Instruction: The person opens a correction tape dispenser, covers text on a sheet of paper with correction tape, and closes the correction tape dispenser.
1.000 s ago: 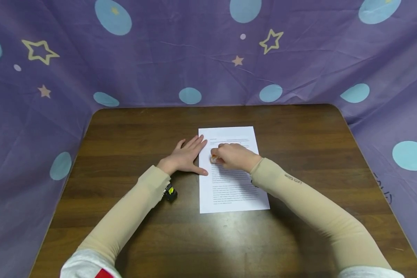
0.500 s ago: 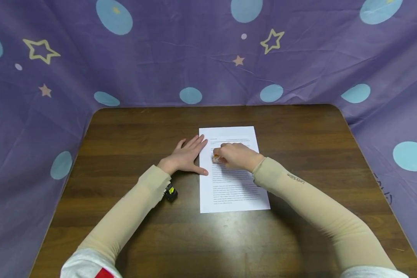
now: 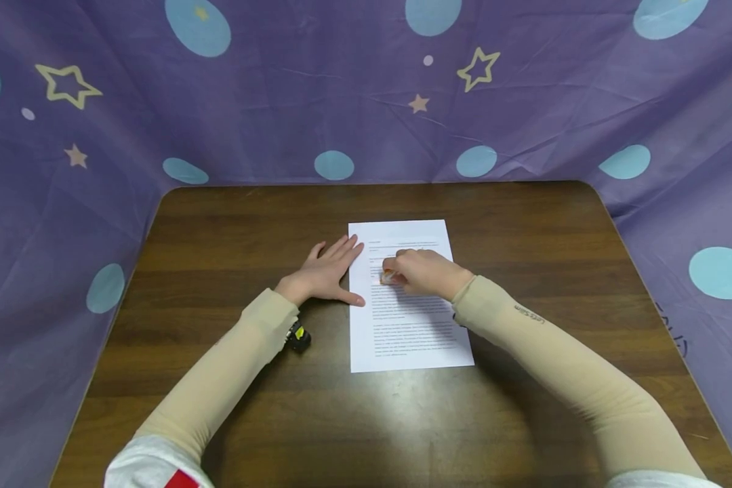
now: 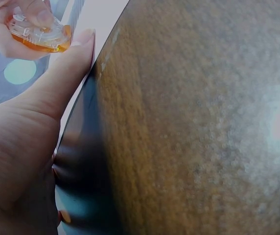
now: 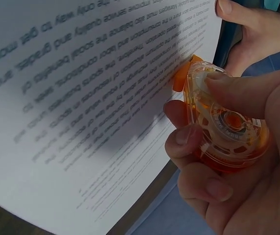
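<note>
A printed sheet of paper [image 3: 411, 352] lies on the wooden table. My left hand [image 3: 326, 276] rests flat with spread fingers, its fingertips and thumb on the sheet's left edge. In my right hand [image 3: 430, 273] is an orange, see-through correction tape dispenser [image 5: 228, 127], gripped between thumb and curled fingers. The dispenser's orange tip [image 5: 181, 76] is at the paper among the lines of text; whether it touches is hard to tell. In the left wrist view, the dispenser [image 4: 42, 39] shows beyond my left thumb.
The brown table [image 3: 250, 224] reaches out on all sides of the sheet. A purple curtain [image 3: 366, 102] with stars and blue ovals hangs behind and beside it. A small black wrist camera [image 3: 299, 337] sits under my left forearm.
My right hand has slid a little to the right across the sheet with the correction tape dispenser in it. The left hand and the paper have stayed in place.
</note>
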Available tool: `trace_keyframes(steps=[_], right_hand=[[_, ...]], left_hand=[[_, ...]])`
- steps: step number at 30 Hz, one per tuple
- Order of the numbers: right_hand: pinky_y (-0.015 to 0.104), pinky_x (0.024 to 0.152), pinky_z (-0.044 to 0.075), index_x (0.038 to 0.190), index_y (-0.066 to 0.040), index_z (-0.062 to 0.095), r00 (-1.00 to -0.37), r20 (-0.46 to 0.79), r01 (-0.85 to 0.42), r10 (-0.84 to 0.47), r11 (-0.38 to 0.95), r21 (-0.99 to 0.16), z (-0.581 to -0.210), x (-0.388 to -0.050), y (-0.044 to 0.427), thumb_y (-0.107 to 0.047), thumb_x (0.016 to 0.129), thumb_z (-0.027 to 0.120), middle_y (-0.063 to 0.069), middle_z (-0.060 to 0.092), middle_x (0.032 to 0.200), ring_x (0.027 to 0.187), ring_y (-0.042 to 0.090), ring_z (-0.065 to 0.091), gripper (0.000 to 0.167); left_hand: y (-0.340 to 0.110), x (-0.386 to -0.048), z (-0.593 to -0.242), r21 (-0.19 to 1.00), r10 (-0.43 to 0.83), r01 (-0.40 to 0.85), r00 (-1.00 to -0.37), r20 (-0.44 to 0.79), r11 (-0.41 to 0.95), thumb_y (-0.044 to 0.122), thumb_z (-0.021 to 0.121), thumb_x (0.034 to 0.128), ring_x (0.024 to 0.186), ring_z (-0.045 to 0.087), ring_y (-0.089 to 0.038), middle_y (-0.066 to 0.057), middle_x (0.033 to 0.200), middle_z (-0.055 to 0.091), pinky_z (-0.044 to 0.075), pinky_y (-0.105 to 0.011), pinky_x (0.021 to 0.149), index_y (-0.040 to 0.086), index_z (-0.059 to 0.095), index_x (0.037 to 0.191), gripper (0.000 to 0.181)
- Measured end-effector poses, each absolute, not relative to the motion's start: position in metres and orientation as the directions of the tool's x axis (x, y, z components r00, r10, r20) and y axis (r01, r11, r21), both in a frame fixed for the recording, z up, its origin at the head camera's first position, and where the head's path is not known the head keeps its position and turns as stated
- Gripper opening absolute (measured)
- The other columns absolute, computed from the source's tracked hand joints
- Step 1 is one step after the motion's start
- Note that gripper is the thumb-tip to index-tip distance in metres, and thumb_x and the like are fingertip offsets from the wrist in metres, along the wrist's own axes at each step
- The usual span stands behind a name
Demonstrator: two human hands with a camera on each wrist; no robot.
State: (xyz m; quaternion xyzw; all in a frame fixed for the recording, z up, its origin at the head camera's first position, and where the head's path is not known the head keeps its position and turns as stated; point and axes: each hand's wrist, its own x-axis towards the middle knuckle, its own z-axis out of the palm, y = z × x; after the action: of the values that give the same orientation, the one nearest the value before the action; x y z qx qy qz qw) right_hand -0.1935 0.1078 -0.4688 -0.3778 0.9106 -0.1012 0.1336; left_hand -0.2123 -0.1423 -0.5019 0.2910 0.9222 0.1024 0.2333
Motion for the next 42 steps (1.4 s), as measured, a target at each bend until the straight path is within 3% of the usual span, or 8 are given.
trace_keyframes(steps=[16,22,42], right_hand=[[0.036,0.064,0.050,0.106,-0.012,0.073,-0.703,-0.161,-0.631,-0.693,0.712,-0.307,-0.468,-0.192,0.127,-0.006,0.096,0.073,0.003,0.064,0.082,0.068,0.016,0.052,0.012],[0.035,0.064,0.048,0.102,-0.013,0.072,-0.702,-0.145,-0.640,-0.698,0.707,-0.301,-0.471,-0.193,0.137,0.001,0.092,0.070,0.002,0.062,0.080,0.069,0.016,0.051,0.017],[0.039,0.065,0.052,0.107,-0.012,0.074,-0.719,-0.129,-0.625,-0.683,0.716,-0.310,-0.470,-0.189,0.170,0.000,0.093,0.070,0.004,0.065,0.085,0.071,0.017,0.055,0.019]], left_hand=[[-0.143,-0.213,-0.504,0.330,0.596,0.500,-0.720,-0.356,0.801,0.073,0.074,0.0818,0.162,-0.006,-0.026,-0.007,0.176,-0.006,0.000,-0.061,0.125,0.013,0.006,0.169,0.126],[-0.143,-0.213,-0.504,0.331,0.594,0.497,-0.721,-0.357,0.802,0.073,0.074,0.0816,0.162,-0.006,-0.025,-0.007,0.176,-0.006,0.000,-0.060,0.125,0.013,0.006,0.169,0.126],[-0.144,-0.215,-0.512,0.341,0.586,0.483,-0.726,-0.359,0.807,0.076,0.073,0.0796,0.161,-0.008,-0.025,-0.006,0.176,-0.007,-0.003,-0.060,0.124,0.014,0.005,0.169,0.128]])
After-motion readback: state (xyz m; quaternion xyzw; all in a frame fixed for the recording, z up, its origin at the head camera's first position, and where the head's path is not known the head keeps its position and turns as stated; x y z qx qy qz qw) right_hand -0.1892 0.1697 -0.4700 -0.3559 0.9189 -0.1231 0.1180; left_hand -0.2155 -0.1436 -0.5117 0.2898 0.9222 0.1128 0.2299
